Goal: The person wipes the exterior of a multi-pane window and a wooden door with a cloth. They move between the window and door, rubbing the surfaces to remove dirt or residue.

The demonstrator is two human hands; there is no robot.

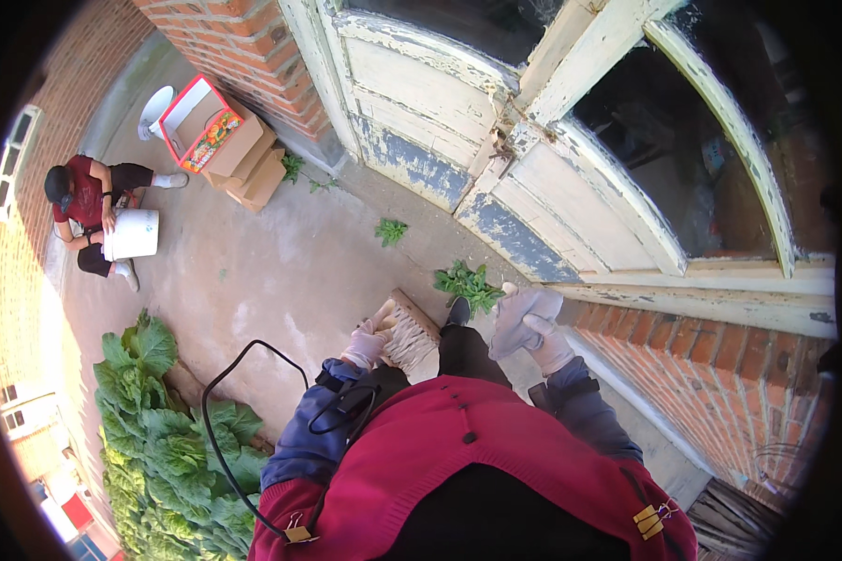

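Note:
My left hand [368, 345], in a pale thin glove, grips the edge of a small wooden stool [415, 315] with a seat of woven cord or strips. The stool hangs or stands beside my left leg; its lower part is hidden, so I cannot tell which. In my gloved right hand [551, 345] is a crumpled grey cloth [516, 319], pinched under the thumb. The cloth is held out to the right of my dark shoe [459, 311], above a green weed [469, 282].
Ahead stands a peeling white-and-blue wooden double door [456, 161], with a brick wall [702, 357] on the right. Leafy vegetables [175, 435] grow at the left. A seated person [88, 203] holds a white bucket [132, 233] near cardboard boxes [252, 168]. A black cable [214, 407] loops beside me.

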